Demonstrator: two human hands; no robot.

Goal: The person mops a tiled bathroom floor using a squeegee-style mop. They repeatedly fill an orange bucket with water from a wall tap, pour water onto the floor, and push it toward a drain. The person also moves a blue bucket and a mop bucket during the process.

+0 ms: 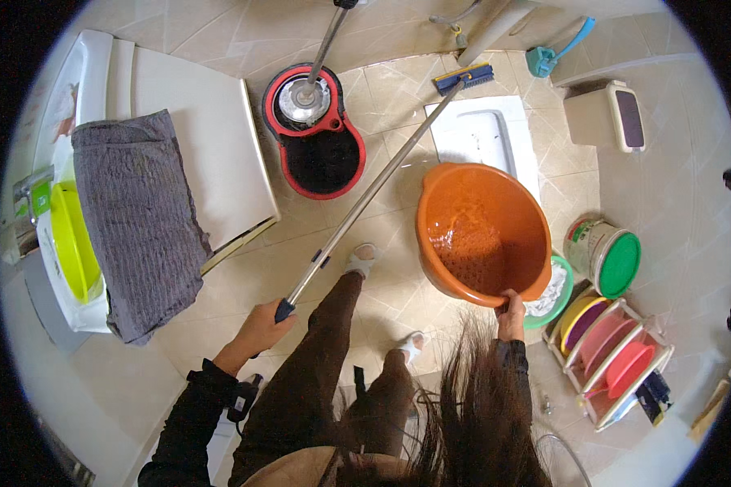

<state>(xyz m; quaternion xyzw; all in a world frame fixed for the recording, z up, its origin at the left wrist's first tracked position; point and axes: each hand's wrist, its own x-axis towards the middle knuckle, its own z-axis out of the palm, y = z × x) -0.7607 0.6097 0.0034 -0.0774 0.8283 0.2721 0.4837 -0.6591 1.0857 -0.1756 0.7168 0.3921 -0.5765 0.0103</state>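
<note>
My left hand (261, 329) grips the dark end of a long metal handle (371, 192), which slants up to a blue and yellow floor brush (464, 78) on the tiles. With my right hand (510, 316) I hold the near rim of an orange plastic basin (423, 234). The basin is tilted, has a little water in it and overlaps the near part of a white squat toilet (518, 131). Behind the basin's right side, a green bowl (563, 304) with white material inside is partly hidden.
A red and black spin-mop bucket (323, 159) stands ahead, holding a mop. At left, a grey towel (140, 225) drapes over the washbasin cabinet. A lidded bucket (597, 252), a rack of colored basins (609, 356), a beige bin (594, 119) and a blue toilet brush (542, 61) line the right side.
</note>
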